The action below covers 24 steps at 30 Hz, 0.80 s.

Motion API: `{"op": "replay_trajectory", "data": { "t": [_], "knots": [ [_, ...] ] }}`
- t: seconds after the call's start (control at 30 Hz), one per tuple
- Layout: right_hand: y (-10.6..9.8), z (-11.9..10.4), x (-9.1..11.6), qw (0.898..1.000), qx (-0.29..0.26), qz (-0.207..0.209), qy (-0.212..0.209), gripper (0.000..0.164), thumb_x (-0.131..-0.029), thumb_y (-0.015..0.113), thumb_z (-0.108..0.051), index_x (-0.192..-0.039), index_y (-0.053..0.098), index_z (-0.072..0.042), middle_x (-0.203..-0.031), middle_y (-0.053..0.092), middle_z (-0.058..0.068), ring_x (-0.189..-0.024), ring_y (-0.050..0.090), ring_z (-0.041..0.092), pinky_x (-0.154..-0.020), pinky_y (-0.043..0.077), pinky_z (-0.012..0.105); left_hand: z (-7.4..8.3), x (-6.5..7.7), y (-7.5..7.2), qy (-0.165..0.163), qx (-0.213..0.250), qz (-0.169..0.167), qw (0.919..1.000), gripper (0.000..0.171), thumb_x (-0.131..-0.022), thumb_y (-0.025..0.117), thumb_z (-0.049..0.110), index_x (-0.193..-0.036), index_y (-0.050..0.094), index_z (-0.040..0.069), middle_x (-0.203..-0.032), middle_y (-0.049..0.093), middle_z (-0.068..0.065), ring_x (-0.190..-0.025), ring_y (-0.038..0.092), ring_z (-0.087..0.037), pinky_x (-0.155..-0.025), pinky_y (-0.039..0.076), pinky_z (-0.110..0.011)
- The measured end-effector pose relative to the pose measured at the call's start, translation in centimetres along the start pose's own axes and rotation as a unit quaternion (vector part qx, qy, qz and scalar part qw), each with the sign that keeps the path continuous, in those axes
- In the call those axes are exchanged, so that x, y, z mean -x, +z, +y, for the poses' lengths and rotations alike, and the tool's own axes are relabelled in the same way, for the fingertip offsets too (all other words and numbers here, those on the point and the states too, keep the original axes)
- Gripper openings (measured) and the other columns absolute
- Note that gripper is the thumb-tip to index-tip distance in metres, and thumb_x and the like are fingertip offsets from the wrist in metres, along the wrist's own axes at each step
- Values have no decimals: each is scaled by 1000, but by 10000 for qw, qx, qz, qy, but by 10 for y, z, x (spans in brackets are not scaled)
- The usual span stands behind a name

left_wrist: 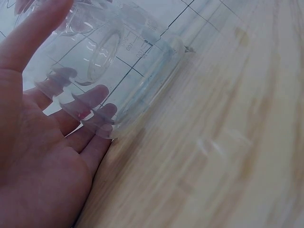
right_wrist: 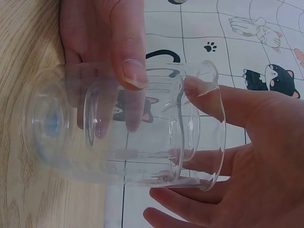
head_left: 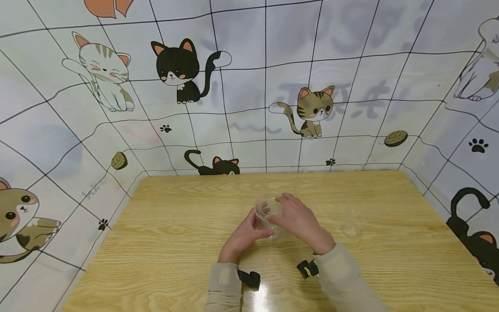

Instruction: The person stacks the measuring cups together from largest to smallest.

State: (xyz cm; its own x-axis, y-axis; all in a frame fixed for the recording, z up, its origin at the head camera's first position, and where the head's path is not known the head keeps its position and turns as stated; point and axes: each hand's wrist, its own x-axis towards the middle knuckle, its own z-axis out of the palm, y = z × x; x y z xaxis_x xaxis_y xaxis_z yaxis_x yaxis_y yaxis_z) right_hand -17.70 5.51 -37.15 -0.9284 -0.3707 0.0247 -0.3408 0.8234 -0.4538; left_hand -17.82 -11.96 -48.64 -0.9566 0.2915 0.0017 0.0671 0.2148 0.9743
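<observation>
In front of me a clear beaker [right_wrist: 47, 147] with printed volume marks stands on the table. A smaller clear beaker [right_wrist: 194, 128] with a flared, spouted rim sits partly inside it. My left hand [head_left: 243, 236] curls round the outer beaker from the left, thumb across the near side and the other fingers behind it. From the right, my right hand [head_left: 299, 221] pinches the inner beaker near its rim, thumb on one side and fingers on the other. Through the clear walls, the inner beaker's round bottom [left_wrist: 103, 57] shows above the outer one's base.
Another small clear vessel [head_left: 351, 226] stands on the wooden table [head_left: 175, 229], to the right of my right hand. A white cat-print cloth [head_left: 249, 112] hangs behind the table and at both sides. A dark camera mount [head_left: 249, 279] is on my left wrist.
</observation>
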Motion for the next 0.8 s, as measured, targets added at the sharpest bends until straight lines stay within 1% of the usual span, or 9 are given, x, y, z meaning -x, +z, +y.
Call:
{"op": "replay_trajectory", "data": {
  "t": [0.2,0.37,0.6,0.73,0.8],
  "knots": [
    [0,0,0,10000,88,-17,-40,66,-78,60,-49,-124,50,-3,-131,41,16,-115,42,32,-81,42,52,1,1,0,143,91,-52,9998,80,-74,73,25,-137,27,36,-136,38,9,-127,26,-9,-103,21,-41],
    [0,0,0,9999,143,-40,-78,65,-79,60,-48,-124,50,-3,-131,41,16,-115,43,32,-80,42,52,3,2,0,244,181,-79,9995,80,-74,73,22,-138,25,34,-136,38,6,-128,26,-9,-103,20,-41],
    [0,0,0,9995,297,-114,-52,66,-80,59,-49,-126,48,-4,-134,38,16,-117,41,32,-79,43,52,3,1,1,157,141,-70,9998,80,-74,73,23,-136,25,40,-136,38,9,-128,26,-9,-103,20,-41],
    [0,0,1,9994,309,-136,-79,66,-80,58,-49,-127,47,-4,-134,37,18,-118,40,32,-81,42,53,2,1,1,186,179,-92,9996,80,-74,73,23,-136,25,39,-135,38,8,-128,27,-10,-103,20,-41],
    [0,1,1,9993,321,-146,-96,67,-80,57,-50,-128,47,-4,-134,37,17,-118,40,32,-81,42,53,2,1,0,233,218,-128,9994,79,-75,72,21,-137,25,35,-136,38,6,-128,26,-12,-103,20,-43]
  ]
}}
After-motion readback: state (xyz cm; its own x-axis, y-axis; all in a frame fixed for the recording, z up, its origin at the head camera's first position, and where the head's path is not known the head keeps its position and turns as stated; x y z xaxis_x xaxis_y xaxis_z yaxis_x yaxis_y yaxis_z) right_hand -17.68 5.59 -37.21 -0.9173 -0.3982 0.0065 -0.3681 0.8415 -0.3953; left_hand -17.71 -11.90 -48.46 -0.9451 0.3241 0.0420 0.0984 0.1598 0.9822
